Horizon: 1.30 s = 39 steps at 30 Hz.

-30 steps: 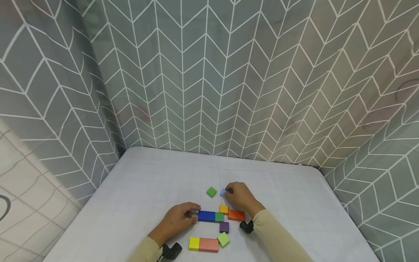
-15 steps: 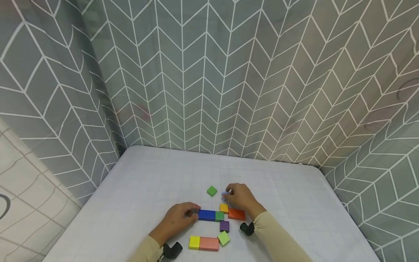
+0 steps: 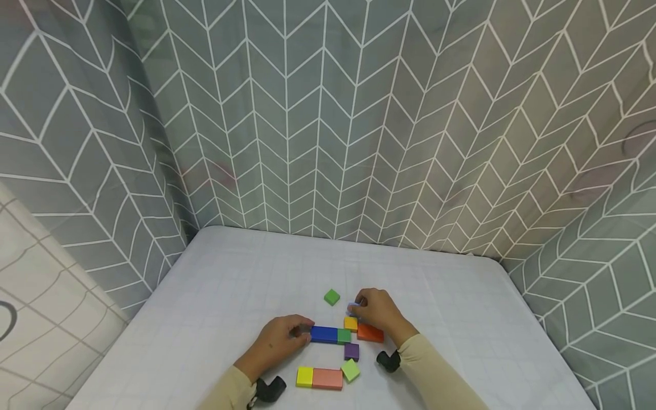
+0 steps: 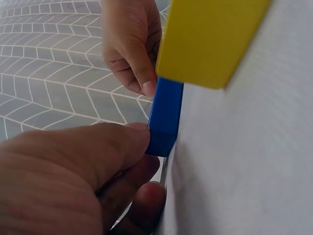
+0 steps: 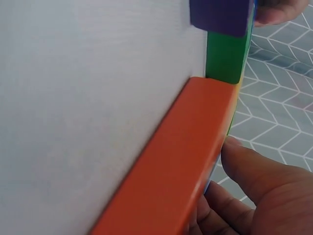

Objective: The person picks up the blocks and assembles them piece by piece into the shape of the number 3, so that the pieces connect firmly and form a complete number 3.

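Note:
My left hand (image 3: 277, 343) holds the left end of a long blue block (image 3: 324, 335) between thumb and fingers; the left wrist view has the thumb tip against the corner of that blue block (image 4: 165, 112). My right hand (image 3: 381, 313) pinches a small light blue block (image 3: 352, 309), mostly covered by the fingers. Just in front of it lies an amber block (image 3: 351, 324), beside an orange-red block (image 3: 370, 333). A dark green block (image 3: 344, 336) adjoins the blue one, and a purple block (image 3: 351, 352) sits below its corner.
A bright green block (image 3: 332, 297) lies turned on the white table (image 3: 246, 273), beyond the row. Nearer the person, a yellow block (image 3: 304, 377), a salmon block (image 3: 327, 379) and a tilted lime block (image 3: 351, 370) form a line. A patterned curtain (image 3: 328, 142) hangs behind the table.
My right hand has drawn the light blue block slightly toward the person, closer to the amber block. The left hand stays at the blue block's end.

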Each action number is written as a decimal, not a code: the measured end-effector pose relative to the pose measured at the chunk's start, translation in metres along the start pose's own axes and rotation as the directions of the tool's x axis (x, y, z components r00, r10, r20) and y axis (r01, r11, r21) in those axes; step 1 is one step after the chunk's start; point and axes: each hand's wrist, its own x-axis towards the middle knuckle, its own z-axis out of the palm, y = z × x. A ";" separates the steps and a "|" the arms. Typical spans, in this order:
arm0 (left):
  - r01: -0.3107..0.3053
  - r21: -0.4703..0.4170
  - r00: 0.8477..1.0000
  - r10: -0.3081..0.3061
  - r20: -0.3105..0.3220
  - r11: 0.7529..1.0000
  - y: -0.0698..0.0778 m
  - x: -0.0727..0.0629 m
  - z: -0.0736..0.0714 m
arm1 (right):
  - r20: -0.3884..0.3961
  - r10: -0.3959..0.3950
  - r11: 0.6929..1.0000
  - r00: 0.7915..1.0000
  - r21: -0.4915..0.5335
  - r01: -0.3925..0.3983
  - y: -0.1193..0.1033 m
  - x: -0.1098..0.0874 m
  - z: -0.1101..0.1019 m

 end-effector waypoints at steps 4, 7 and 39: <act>0.005 -0.006 1.000 -0.005 0.001 1.000 0.001 0.000 0.000 | 0.005 0.008 1.000 1.000 0.018 -0.008 -0.001 -0.002 0.000; 0.010 -0.006 1.000 -0.010 0.002 1.000 0.001 0.000 0.000 | 0.013 0.005 0.999 1.000 0.032 -0.006 -0.001 -0.003 0.000; -0.023 -0.033 1.000 0.024 0.009 0.999 0.002 -0.001 -0.003 | 0.049 0.004 0.997 0.999 0.081 -0.008 0.002 -0.001 0.002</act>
